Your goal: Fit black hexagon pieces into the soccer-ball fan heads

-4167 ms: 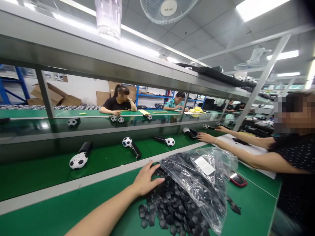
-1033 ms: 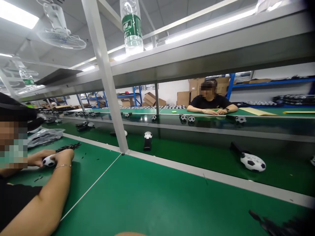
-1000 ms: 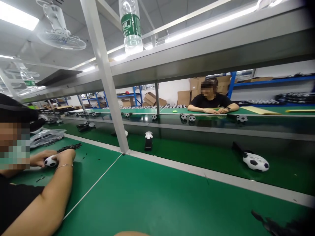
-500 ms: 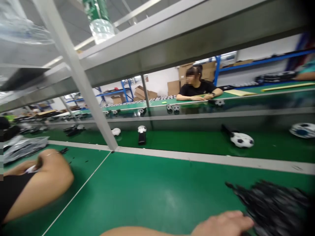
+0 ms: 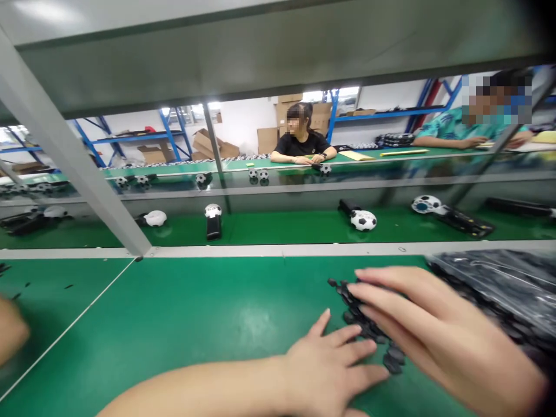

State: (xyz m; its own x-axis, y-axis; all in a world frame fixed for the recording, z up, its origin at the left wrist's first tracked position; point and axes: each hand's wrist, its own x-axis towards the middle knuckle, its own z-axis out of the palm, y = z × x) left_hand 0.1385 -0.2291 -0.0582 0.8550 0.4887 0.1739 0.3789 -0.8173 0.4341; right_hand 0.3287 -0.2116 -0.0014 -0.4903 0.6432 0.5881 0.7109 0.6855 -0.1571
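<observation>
Small black pieces point(image 5: 362, 321) lie heaped on the green work table point(image 5: 217, 330). My left hand point(image 5: 332, 365) rests at the near left side of the heap, fingers spread, their tips touching the pieces. From the right, my right hand point(image 5: 434, 324) reaches over the same heap with its fingers stretched out, covering part of it. Neither hand is closed around a piece. Beside my right hand, a clear plastic bag point(image 5: 499, 284) lies over more black pieces.
Beyond a pale rail point(image 5: 260, 251) runs a green belt point(image 5: 278, 229) carrying soccer-ball-patterned devices with black handles, such as one device point(image 5: 363, 220). A slanted metal post point(image 5: 82, 145) stands left. Two people sit across the line; another person's arm point(image 5: 11, 330) shows at left.
My view has swung right. My right hand has come into view over the black pieces, and my left hand now lies spread at them. The person in teal across is now visible.
</observation>
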